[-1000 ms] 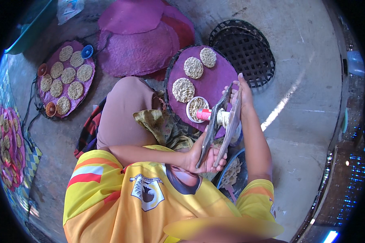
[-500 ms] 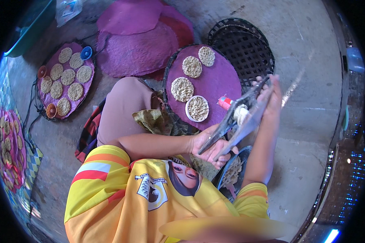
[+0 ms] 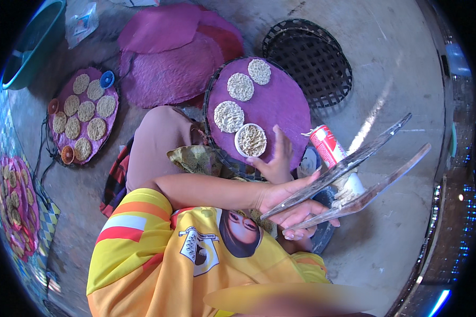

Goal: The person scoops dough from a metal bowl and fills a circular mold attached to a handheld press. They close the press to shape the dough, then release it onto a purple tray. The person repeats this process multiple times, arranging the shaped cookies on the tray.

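Note:
My left hand (image 3: 299, 206) grips the near ends of a hand press made of two long, dark wooden bars (image 3: 376, 141). A red and white cylinder (image 3: 328, 147) sits at the bars, pale strands hanging from its open end. Between the bars is a white piece (image 3: 354, 185) smeared with pale dough. My right hand (image 3: 279, 158) reaches from under my left arm, fingers spread. Its thumb is at the rim of a white ring (image 3: 244, 150) filled with noodle-like strands; touching or not, I cannot tell. The ring lies on a round purple-covered tray (image 3: 285, 105) beside three strand discs (image 3: 229, 116).
On the left, another purple tray (image 3: 92, 138) carries several discs and blue and orange rings. Purple sheets (image 3: 169, 68) lie at the back, next to stacked black woven trays (image 3: 312, 63). A dark basin (image 3: 322, 240) is partly hidden under my hands. A green tub (image 3: 34, 53) stands far left.
My right hand has left the far ends of the press and come down to the white ring. The press has swung to the right and its bars have spread in my left hand.

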Tool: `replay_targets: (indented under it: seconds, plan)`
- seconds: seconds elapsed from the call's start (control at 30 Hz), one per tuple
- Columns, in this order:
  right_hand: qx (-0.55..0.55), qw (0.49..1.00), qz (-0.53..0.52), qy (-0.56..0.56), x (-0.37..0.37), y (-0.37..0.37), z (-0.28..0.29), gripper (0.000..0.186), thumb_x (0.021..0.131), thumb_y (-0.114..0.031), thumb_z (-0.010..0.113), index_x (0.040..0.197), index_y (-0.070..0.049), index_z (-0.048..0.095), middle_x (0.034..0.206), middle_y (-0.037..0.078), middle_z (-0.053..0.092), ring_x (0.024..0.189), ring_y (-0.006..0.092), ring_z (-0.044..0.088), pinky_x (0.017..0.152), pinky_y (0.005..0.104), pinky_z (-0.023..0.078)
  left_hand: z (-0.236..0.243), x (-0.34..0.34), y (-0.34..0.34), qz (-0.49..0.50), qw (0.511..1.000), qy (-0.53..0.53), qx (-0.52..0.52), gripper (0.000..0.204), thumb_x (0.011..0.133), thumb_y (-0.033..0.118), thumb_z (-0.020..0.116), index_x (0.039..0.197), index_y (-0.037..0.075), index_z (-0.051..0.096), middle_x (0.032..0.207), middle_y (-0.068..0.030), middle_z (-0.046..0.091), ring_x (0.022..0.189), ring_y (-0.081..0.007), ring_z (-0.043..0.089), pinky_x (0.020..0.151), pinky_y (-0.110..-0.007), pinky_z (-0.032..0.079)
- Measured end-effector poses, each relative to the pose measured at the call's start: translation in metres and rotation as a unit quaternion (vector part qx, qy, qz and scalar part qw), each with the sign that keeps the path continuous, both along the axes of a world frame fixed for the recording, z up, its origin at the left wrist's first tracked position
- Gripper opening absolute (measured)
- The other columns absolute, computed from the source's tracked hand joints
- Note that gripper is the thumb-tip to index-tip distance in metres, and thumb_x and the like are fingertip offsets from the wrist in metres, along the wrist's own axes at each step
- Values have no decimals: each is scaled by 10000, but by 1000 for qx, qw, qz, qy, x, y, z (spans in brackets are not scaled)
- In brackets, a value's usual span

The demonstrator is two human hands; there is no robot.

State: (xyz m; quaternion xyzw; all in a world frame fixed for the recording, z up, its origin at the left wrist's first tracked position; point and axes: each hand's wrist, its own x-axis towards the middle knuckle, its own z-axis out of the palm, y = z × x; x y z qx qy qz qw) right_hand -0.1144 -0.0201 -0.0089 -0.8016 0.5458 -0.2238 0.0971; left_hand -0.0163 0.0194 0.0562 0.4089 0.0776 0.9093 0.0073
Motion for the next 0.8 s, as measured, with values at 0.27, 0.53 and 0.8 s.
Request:
replay_targets:
  seconds: [0.27,0.53,0.8]
  plan:
    - [50,999,1,16,14,-3,-3,1184,547,-466,750,1353,8,24,1204,99,470,1138,301,354,923,504,182,0,-5,3,44,996,-13,-71,1049,630,849,206,1284,37,320,719,-90,521,564,-150,516,507,-236,405]
    - [44,998,15,-35,3,1,-2,1166,559,-444,756,1349,15,31,1234,105,446,1138,300,362,958,474,160,-9,-6,6,13,999,-25,-36,1003,659,825,237,1276,39,326,701,-86,513,553,-149,493,515,-238,395]
    - [97,987,-57,-113,-8,-64,2,1168,530,-209,810,1369,-53,12,1209,192,445,1138,292,423,977,388,297,-14,-11,3,6,999,-42,-26,1073,597,864,219,1270,36,329,708,-96,513,567,-155,500,522,-242,404]
